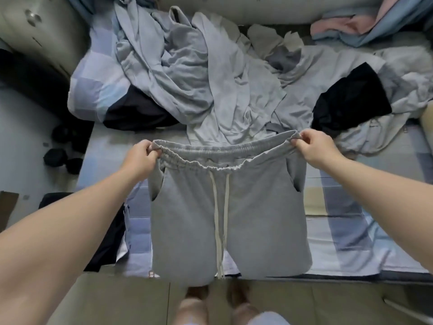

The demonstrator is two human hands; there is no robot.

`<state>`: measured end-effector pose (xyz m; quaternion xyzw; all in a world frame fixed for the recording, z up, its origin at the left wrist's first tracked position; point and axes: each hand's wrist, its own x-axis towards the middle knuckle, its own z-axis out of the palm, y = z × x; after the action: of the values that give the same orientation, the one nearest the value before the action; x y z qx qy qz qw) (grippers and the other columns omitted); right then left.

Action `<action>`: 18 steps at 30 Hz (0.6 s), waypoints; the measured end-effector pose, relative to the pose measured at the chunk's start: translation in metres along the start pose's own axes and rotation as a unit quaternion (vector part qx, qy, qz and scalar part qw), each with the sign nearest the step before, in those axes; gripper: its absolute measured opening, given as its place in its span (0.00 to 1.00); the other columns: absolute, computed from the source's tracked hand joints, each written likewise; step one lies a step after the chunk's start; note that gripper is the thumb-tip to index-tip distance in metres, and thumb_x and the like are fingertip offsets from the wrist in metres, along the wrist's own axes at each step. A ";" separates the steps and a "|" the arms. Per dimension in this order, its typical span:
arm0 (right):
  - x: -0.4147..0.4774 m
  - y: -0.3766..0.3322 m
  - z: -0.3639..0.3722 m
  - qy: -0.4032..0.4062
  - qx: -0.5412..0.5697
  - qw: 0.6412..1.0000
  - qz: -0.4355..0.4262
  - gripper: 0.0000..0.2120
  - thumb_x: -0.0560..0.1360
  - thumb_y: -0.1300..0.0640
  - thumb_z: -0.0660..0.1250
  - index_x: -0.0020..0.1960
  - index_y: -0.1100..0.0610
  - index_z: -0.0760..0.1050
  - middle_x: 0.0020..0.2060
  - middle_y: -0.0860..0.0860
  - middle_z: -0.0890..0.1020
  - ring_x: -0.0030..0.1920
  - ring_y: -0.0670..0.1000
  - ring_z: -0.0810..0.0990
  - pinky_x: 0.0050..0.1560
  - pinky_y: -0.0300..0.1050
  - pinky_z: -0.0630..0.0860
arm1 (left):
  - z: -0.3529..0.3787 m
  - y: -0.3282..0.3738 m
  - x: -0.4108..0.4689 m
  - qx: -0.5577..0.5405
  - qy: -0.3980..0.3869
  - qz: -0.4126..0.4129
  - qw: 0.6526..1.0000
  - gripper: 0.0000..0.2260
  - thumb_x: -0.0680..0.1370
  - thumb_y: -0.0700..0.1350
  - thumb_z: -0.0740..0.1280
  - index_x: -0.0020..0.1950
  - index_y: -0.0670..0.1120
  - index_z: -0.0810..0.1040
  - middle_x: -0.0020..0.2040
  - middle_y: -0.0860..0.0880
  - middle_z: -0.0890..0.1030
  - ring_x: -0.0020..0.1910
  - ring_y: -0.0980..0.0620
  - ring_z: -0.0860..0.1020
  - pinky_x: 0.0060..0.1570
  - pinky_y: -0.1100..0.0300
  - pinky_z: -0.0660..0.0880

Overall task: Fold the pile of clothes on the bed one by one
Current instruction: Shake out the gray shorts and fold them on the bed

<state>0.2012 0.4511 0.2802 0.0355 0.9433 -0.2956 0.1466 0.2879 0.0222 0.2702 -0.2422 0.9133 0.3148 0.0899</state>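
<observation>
A pair of grey shorts (pixel 257 219) with an elastic waistband and two pale drawstrings hangs spread in front of me over the near edge of the bed (pixel 351 219). My left hand (pixel 140 158) pinches the left end of the waistband. My right hand (pixel 314 148) pinches the right end. The waistband is stretched between them and the legs dangle down to the bed's front edge. Behind the shorts lies the pile of clothes (pixel 199 73), mostly light grey and pale blue garments, crumpled together.
Black garments lie at the pile's left (pixel 138 113) and right (pixel 351 99). Pink and blue fabric (pixel 351 24) sits at the far right by the headboard. A checked sheet covers the bed. Dark items (pixel 61 156) lie on the floor to the left.
</observation>
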 end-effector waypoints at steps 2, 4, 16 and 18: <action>0.042 0.017 0.052 -0.006 -0.016 1.000 0.014 0.13 0.80 0.50 0.66 0.41 0.56 0.73 0.35 0.50 0.75 0.43 0.56 0.74 0.41 0.48 0.65 | 0.043 -0.025 0.043 0.009 0.007 -0.009 1.000 0.06 0.82 0.46 0.65 0.47 0.45 0.75 0.40 0.49 0.76 0.45 0.44 0.74 0.42 0.54 0.65; 0.087 0.043 0.111 -0.005 -0.027 0.999 0.034 0.16 0.81 0.51 0.66 0.37 0.55 0.69 0.34 0.52 0.74 0.42 0.58 0.73 0.37 0.49 0.63 | 0.093 -0.055 0.087 0.005 0.010 -0.016 1.000 0.06 0.82 0.46 0.64 0.50 0.44 0.76 0.43 0.47 0.77 0.45 0.45 0.74 0.42 0.54 0.65; 0.263 0.157 0.358 0.079 -0.045 0.992 0.082 0.14 0.83 0.49 0.60 0.52 0.59 0.76 0.51 0.61 0.80 0.56 0.64 0.76 0.49 0.52 0.68 | 0.287 -0.199 0.285 0.075 0.050 -0.010 0.996 0.10 0.84 0.49 0.61 0.49 0.43 0.73 0.47 0.40 0.77 0.49 0.41 0.74 0.45 0.53 0.64; 0.271 0.164 0.366 0.082 -0.045 0.992 0.090 0.14 0.82 0.47 0.60 0.52 0.58 0.76 0.52 0.61 0.81 0.55 0.64 0.77 0.50 0.53 0.70 | 0.299 -0.203 0.292 0.068 0.061 -0.008 0.996 0.10 0.84 0.49 0.61 0.51 0.43 0.73 0.54 0.36 0.79 0.55 0.37 0.76 0.49 0.50 0.67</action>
<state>0.0608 0.3730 -0.1764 0.1379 0.9573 -0.2349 0.0966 0.1398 -0.0439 -0.1652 -0.2617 0.9343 0.2362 0.0532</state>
